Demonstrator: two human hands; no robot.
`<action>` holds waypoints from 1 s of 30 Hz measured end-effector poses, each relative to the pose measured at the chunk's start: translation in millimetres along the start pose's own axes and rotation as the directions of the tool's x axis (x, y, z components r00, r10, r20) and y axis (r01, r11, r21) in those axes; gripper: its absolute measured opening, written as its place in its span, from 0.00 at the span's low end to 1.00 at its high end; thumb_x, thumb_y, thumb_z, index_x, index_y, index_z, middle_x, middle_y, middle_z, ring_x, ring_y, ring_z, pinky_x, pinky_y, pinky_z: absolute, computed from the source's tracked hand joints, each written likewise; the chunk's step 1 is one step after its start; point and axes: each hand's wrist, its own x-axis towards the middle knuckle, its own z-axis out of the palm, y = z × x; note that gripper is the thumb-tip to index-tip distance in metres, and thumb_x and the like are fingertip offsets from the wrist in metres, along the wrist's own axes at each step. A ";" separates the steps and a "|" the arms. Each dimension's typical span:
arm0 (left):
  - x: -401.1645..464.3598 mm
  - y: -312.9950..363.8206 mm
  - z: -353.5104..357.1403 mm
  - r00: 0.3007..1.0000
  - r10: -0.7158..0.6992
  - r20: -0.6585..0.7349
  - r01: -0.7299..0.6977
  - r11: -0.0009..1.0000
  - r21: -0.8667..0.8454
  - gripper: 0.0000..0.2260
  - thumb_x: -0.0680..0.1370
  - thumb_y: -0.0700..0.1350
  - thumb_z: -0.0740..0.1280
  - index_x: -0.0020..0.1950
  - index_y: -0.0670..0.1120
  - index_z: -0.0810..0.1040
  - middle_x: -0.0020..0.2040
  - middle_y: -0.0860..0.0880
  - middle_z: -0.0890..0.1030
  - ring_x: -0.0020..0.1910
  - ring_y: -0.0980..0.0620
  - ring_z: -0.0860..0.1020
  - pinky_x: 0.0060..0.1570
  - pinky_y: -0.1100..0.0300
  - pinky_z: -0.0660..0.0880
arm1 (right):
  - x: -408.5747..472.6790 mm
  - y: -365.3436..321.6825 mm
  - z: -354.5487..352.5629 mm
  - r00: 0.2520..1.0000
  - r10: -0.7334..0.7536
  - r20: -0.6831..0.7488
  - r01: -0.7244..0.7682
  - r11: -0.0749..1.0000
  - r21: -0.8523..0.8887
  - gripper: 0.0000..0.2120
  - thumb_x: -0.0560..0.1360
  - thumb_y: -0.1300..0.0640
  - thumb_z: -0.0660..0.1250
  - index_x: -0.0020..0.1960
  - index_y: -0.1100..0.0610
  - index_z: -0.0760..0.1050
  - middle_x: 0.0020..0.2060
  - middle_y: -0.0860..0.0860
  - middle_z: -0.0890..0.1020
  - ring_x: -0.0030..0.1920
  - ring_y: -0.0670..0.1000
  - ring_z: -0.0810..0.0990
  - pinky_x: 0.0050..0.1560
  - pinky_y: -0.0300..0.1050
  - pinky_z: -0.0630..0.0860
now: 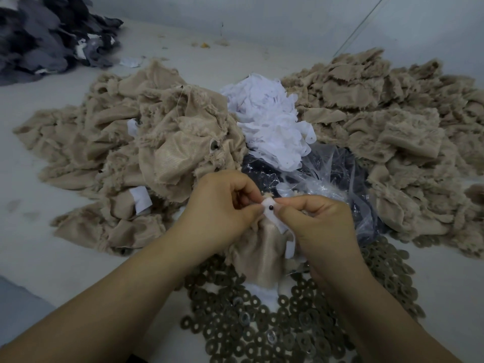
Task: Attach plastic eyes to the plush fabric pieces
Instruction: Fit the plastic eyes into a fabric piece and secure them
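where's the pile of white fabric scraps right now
In the head view the white scraps lie at centre, between the two tan plush heaps, just beyond the clear plastic bag.

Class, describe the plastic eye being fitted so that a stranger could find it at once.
Start at the two hands, left hand and right hand, meeting above the scattered dark washers. Between their fingertips is a white patch on tan plush fabric. The eye is the lone dark bead there.

We see a fabric heap (125, 142) left of centre on the desk (39, 252) and another fabric pile (392, 127) at right, with paper scraps (269, 121) between them. A plastic bag (335, 179) lies just below the scraps. Washers (262, 323) spread along the lower centre. Cloth cuttings (44, 35) fill the upper left.
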 end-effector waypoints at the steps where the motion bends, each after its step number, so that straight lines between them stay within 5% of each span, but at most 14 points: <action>1: 0.8 -1.0 -3.2 1.000 -0.003 0.016 0.003 1.000 0.024 0.09 0.68 0.32 0.75 0.36 0.46 0.83 0.31 0.55 0.79 0.30 0.62 0.75 0.31 0.72 0.71 | 0.0 0.0 -0.3 1.000 0.008 -0.007 -0.009 1.000 -0.010 0.06 0.70 0.60 0.77 0.36 0.50 0.86 0.30 0.52 0.85 0.24 0.48 0.79 0.22 0.38 0.73; 4: 3.5 -1.8 -19.3 0.966 -0.053 0.254 0.028 0.995 0.100 0.09 0.69 0.34 0.76 0.35 0.47 0.84 0.26 0.58 0.78 0.26 0.64 0.75 0.28 0.74 0.69 | 3.6 1.8 -3.9 0.997 0.021 -0.071 -0.023 0.999 -0.034 0.07 0.70 0.60 0.77 0.35 0.52 0.86 0.29 0.54 0.84 0.22 0.51 0.74 0.20 0.36 0.67; 8: 1.6 -7.3 -40.9 0.799 -0.146 0.584 -0.045 0.953 0.300 0.06 0.69 0.45 0.79 0.35 0.50 0.83 0.26 0.63 0.78 0.26 0.66 0.75 0.29 0.74 0.69 | 6.3 -0.7 -8.5 0.994 0.008 -0.113 -0.013 0.999 -0.040 0.04 0.72 0.59 0.77 0.38 0.55 0.86 0.32 0.57 0.85 0.22 0.52 0.74 0.19 0.39 0.69; 11: -3.5 -14.2 -44.2 0.703 -0.235 0.671 -0.139 0.880 0.454 0.07 0.68 0.52 0.79 0.38 0.51 0.84 0.31 0.62 0.80 0.30 0.64 0.76 0.30 0.71 0.71 | 4.7 -0.4 -7.6 0.995 0.006 -0.096 -0.011 0.998 -0.057 0.03 0.72 0.60 0.76 0.40 0.56 0.86 0.31 0.54 0.85 0.22 0.52 0.75 0.19 0.38 0.70; 17: -13.6 -23.9 -25.3 0.804 -0.236 0.545 -0.226 0.727 0.648 0.16 0.67 0.53 0.77 0.35 0.48 0.72 0.34 0.54 0.71 0.32 0.59 0.69 0.29 0.59 0.66 | 3.1 2.0 -3.9 0.995 -0.005 -0.099 -0.004 0.995 -0.098 0.01 0.72 0.60 0.76 0.42 0.54 0.87 0.29 0.48 0.85 0.23 0.44 0.77 0.23 0.36 0.72; 23: -12.6 -21.8 -22.3 0.814 -0.198 0.546 -0.193 0.794 0.577 0.09 0.68 0.43 0.73 0.33 0.44 0.74 0.30 0.52 0.72 0.30 0.56 0.69 0.33 0.55 0.71 | 2.5 0.8 -4.9 0.995 -0.021 -0.092 0.010 0.992 -0.126 0.03 0.72 0.59 0.76 0.40 0.52 0.86 0.33 0.46 0.86 0.25 0.45 0.78 0.23 0.38 0.74; 25: -9.6 -15.8 -31.9 0.825 -0.152 0.544 -0.168 0.854 0.493 0.06 0.69 0.42 0.74 0.34 0.48 0.80 0.29 0.57 0.77 0.30 0.58 0.75 0.31 0.64 0.73 | 2.5 0.1 -5.2 0.996 -0.020 -0.084 0.009 0.992 -0.129 0.03 0.72 0.59 0.76 0.40 0.52 0.86 0.32 0.47 0.86 0.25 0.46 0.79 0.23 0.38 0.74; 27: -6.4 -6.0 -36.6 0.901 -0.069 0.428 -0.083 0.941 0.327 0.05 0.70 0.42 0.75 0.36 0.51 0.83 0.30 0.62 0.80 0.29 0.63 0.77 0.29 0.73 0.70 | 2.4 0.1 -4.7 0.997 -0.026 -0.075 0.014 0.988 -0.156 0.03 0.71 0.59 0.76 0.40 0.53 0.86 0.32 0.47 0.86 0.24 0.44 0.79 0.23 0.37 0.74; 30: -4.5 9.8 -24.5 0.993 0.116 0.035 -0.119 0.986 0.115 0.04 0.70 0.42 0.74 0.37 0.51 0.84 0.32 0.58 0.81 0.30 0.63 0.78 0.29 0.73 0.72 | 0.9 -0.6 -3.1 0.997 -0.041 -0.064 0.030 0.985 -0.168 0.02 0.70 0.58 0.78 0.39 0.53 0.86 0.29 0.49 0.85 0.23 0.44 0.78 0.24 0.39 0.75</action>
